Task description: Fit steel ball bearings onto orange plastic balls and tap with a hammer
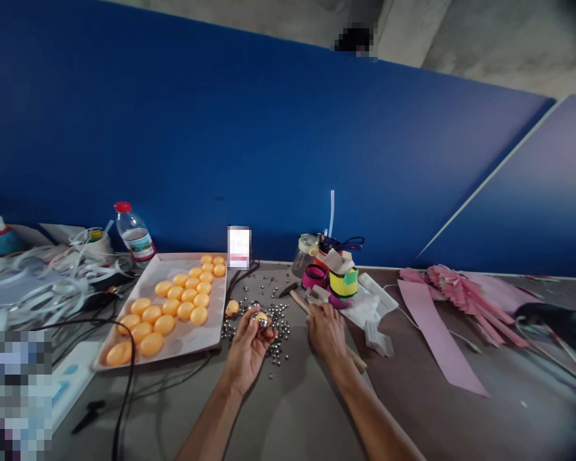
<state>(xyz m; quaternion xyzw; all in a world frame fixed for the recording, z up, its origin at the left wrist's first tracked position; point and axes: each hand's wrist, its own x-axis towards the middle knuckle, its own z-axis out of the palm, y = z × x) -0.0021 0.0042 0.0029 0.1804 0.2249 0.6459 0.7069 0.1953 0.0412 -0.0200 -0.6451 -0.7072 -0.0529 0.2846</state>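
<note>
Snugly, left grip (248, 340) around orange capsule (262, 317).

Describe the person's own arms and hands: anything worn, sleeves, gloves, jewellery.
The left forearm and the right forearm are bare down to the picture's bottom edge; no sleeve shows. The left hand and the right hand wear no gloves. No watch, strap or bracelet shows at either wrist. Whether there are rings is too small to tell.
</note>
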